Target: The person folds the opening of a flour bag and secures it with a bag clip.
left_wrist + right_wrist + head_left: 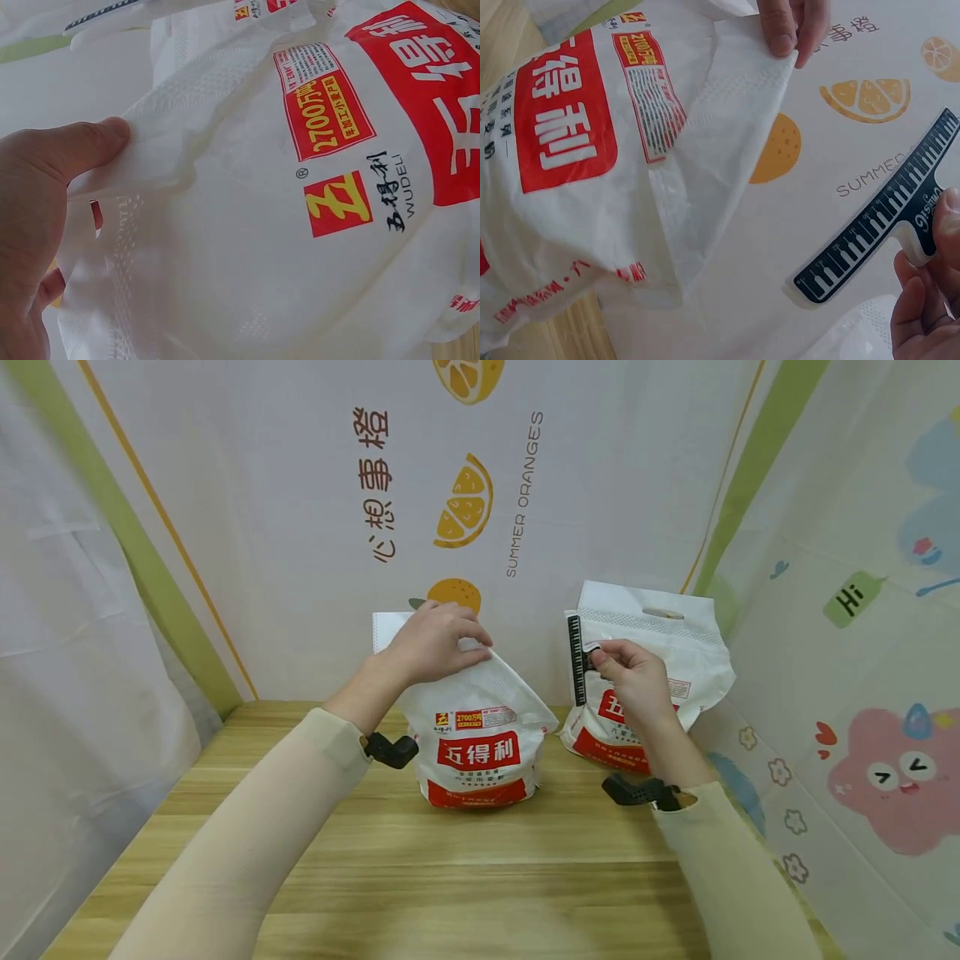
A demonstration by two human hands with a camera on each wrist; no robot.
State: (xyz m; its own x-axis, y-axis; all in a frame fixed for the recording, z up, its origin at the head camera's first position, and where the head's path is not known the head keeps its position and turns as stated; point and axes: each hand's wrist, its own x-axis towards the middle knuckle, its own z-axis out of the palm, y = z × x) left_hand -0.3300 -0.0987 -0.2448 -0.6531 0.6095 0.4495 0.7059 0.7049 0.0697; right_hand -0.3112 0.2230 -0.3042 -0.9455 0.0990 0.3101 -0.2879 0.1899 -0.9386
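Note:
A white flour bag (480, 777) with red print stands upright on the table, its top edge slanting down to the right. At that top, my left hand (442, 643) pinches the plastic between thumb and fingers; the left wrist view shows the thumb pressed on a folded edge. My right hand (637, 681) grips the tab of a long black-and-white clip (877, 214) with piano-key print. The clip is held apart from the left bag, in front of a second flour bag (648, 602) that stands at the right with its handle slot up.
The wooden table (450, 893) extends toward me in front of both bags. Behind it hangs a white curtain (300, 610) with orange slices and lettering. Another printed curtain (825, 677) closes off the right side.

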